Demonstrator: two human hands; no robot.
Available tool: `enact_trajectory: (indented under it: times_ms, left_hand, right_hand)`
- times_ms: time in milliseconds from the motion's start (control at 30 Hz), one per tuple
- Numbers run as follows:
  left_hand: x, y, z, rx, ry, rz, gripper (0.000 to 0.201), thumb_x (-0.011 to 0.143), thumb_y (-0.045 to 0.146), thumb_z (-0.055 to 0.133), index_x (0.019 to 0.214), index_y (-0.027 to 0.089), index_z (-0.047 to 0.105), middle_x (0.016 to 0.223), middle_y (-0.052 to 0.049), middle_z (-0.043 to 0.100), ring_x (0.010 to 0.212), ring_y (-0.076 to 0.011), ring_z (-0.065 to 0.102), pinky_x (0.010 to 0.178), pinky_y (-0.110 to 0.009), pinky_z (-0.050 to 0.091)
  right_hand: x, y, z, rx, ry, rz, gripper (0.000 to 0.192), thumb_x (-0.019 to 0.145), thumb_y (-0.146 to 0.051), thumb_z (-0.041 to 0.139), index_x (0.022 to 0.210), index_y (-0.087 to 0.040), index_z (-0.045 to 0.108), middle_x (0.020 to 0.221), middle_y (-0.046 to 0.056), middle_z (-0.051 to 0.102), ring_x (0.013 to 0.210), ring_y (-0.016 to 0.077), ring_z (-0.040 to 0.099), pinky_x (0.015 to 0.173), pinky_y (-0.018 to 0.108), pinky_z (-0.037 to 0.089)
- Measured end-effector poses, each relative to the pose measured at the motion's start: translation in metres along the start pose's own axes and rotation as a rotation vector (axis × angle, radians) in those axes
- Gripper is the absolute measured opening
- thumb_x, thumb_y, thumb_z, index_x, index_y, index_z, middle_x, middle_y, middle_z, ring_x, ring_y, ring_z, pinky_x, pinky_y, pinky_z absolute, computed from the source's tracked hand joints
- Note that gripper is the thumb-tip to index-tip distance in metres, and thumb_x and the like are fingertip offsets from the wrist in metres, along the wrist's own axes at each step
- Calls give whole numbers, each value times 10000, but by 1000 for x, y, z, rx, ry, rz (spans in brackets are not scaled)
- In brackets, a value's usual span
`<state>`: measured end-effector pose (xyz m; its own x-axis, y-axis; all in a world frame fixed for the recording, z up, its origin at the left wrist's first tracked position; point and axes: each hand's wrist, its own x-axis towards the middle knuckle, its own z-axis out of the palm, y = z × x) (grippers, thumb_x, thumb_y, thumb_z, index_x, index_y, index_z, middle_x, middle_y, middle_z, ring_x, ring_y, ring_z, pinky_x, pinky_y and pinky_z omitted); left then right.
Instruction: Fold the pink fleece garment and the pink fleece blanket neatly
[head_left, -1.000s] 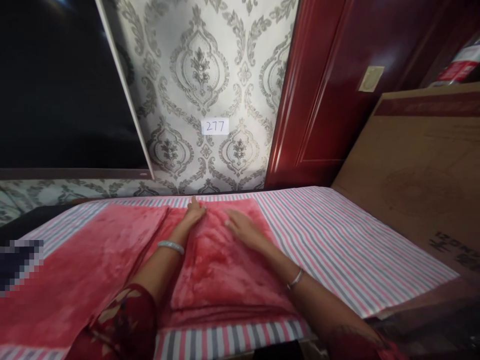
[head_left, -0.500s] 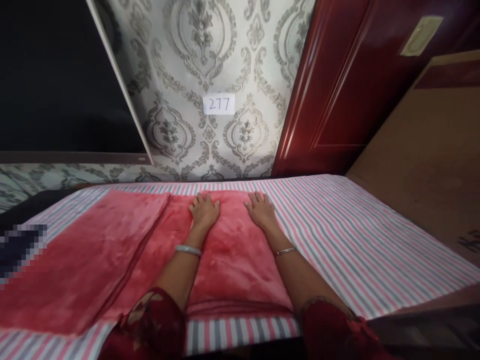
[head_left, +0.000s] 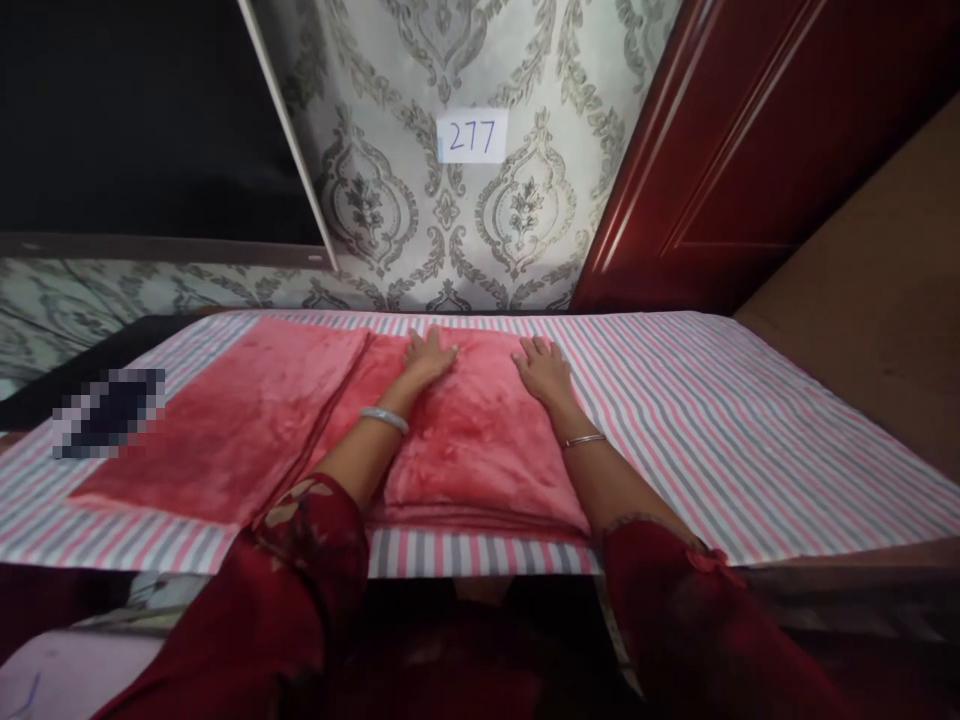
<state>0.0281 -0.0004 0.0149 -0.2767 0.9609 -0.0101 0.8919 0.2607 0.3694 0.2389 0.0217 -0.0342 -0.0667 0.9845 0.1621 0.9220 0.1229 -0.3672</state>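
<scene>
A red plush blanket (head_left: 480, 450) lies partly folded on a table covered with a pink, grey and white striped cloth (head_left: 712, 420). Its folded stack sits in front of me; a single flat layer (head_left: 240, 420) spreads out to the left. My left hand (head_left: 429, 357) rests flat, palm down, on the far left corner of the folded stack, fingers spread. My right hand (head_left: 543, 368) lies flat on the stack's far right corner. Neither hand grips the fabric. Both wrists wear bracelets and both arms have red sleeves.
A patterned wall carries a paper label reading 277 (head_left: 472, 136). A dark screen (head_left: 135, 110) stands at the back left, a red wooden door (head_left: 750, 150) at the back right, and brown cardboard (head_left: 885, 300) leans at the right. A blurred dark object (head_left: 109, 412) lies on the cloth's left end.
My hands slid from the middle of the folded stack out to its far corners and flattened there. The view tilted downward, so the table's near edge and my lap now show.
</scene>
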Motion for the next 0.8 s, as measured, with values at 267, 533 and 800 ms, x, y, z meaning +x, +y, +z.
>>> enact_trajectory:
  times_ms: [267, 533, 800]
  left_hand:
    - [-132, -53, -1, 135, -85, 599, 685, 927, 512, 532, 1534, 250, 356, 1650, -114, 237, 1532, -334, 110, 1210, -539, 158]
    - [-153, -80, 19, 128, -115, 631, 639, 935, 461, 546, 1529, 305, 369, 1658, -87, 216, 1531, -313, 132, 1209, -569, 157]
    - [-153, -82, 22, 139, -112, 623, 681, 920, 533, 527, 1537, 300, 358, 1674, -79, 151, 1537, -310, 98, 1209, -547, 156]
  right_hand:
    - [-2, 2, 1, -34, 5, -20, 578, 1011, -500, 249, 1509, -248, 399, 1615, 68, 311, 1451, 366, 233, 1101, 616, 325]
    - [-11, -13, -17, -81, -17, 19, 552, 1022, -464, 267, 1507, -244, 411, 1634, 99, 255, 1495, 378, 140, 1129, 643, 236]
    - [-126, -20, -29, -119, -174, -384, 661, 976, -634, 356, 1562, -336, 296, 1673, 7, 123, 1528, 341, -14, 1188, 611, 72]
